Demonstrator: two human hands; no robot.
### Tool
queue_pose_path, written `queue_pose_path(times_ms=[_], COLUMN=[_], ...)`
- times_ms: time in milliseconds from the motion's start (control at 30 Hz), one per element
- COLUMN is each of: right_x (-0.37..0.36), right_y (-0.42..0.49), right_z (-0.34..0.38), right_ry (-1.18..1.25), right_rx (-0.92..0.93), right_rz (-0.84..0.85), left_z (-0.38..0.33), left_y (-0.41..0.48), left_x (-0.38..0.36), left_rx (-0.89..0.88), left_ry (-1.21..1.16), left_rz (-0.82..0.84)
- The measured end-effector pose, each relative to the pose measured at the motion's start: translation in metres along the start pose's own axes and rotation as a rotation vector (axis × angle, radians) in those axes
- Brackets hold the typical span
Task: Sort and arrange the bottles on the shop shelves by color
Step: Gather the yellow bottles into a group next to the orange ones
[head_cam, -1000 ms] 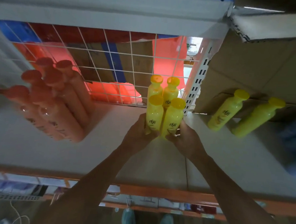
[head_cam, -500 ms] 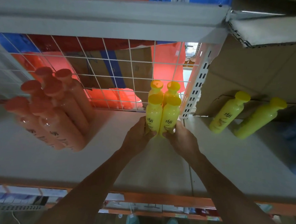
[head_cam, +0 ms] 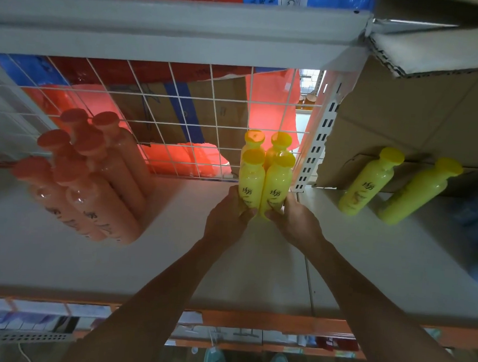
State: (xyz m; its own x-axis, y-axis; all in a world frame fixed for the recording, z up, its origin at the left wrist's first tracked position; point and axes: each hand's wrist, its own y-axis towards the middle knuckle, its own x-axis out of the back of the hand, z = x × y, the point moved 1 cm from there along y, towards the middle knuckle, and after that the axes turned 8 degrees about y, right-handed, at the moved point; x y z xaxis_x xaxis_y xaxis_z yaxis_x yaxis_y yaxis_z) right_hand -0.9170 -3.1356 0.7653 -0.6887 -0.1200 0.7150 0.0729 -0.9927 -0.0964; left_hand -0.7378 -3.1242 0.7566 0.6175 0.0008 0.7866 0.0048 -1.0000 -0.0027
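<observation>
Left hand (head_cam: 227, 218) and right hand (head_cam: 295, 225) each curl round the base of the front yellow bottles (head_cam: 250, 181), which look stiff, slick and full, so I'd grab mid-body.

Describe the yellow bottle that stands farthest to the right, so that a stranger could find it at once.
Find the white slotted post that divides the shelf. To its right, two yellow bottles stand apart in front of a cardboard box. The wanted bottle is the outer one, nearest the right edge; it is greener than its neighbour, whose dark print faces the camera.
</observation>
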Motion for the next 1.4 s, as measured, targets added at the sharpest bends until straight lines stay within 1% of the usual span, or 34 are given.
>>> queue_pose_path(times_ms=[233,500,633,700,767,800,867,1033,1133,1200,1233,1300,1400], right_x=[0.002,0.001,0.003,0.005,0.009,0.012,0.017,0.045,0.071,0.092,0.103,0.127,0.161], right_y=[0.0,-0.002,-0.004,-0.007,-0.013,-0.016,-0.022,-0.038,-0.05,-0.059,-0.063,-0.069,-0.07], right_z=[-0.001,-0.001,-0.002,-0.004,-0.008,-0.011,-0.019,-0.053,-0.074,-0.093,-0.102,-0.123,-0.148], right_ry=[0.016,0.039,0.049,0.089,0.145,0.154,0.128,0.005,-0.029,-0.037,-0.034,-0.02,0.047], right_rx=[-0.028,-0.007,0.012,0.048,0.091,0.093,0.072,0.061,0.032,-0.013,-0.045,-0.121,-0.234], right_rz=[0.057,0.037,0.046,0.066,0.085,0.086,0.057,-0.052,-0.098,-0.165,-0.207,-0.293,-0.377], left_z=[0.002,0.005,0.003,0.0,-0.005,-0.008,-0.015,-0.06,-0.084,-0.101,-0.112,-0.132,-0.154], left_y=[0.005,0.005,0.003,-0.004,-0.02,-0.028,-0.041,-0.043,-0.03,-0.018,-0.01,0.007,0.035], left_x=[0.002,0.002,0.0,-0.004,-0.01,-0.013,-0.022,-0.052,-0.066,-0.076,-0.078,-0.083,-0.091], left_rx=[0.02,-0.004,0.018,0.057,0.085,0.08,0.009,-0.275,-0.37,-0.458,-0.475,-0.451,-0.413], left_ry=[-0.011,-0.042,-0.058,-0.06,-0.031,-0.024,-0.027,-0.01,-0.07,-0.015,0.027,0.048,0.007], left_rz=[0.041,0.054,0.064,-0.002,-0.129,-0.178,-0.207,-0.07,0.02,0.038,0.072,0.16,0.198])
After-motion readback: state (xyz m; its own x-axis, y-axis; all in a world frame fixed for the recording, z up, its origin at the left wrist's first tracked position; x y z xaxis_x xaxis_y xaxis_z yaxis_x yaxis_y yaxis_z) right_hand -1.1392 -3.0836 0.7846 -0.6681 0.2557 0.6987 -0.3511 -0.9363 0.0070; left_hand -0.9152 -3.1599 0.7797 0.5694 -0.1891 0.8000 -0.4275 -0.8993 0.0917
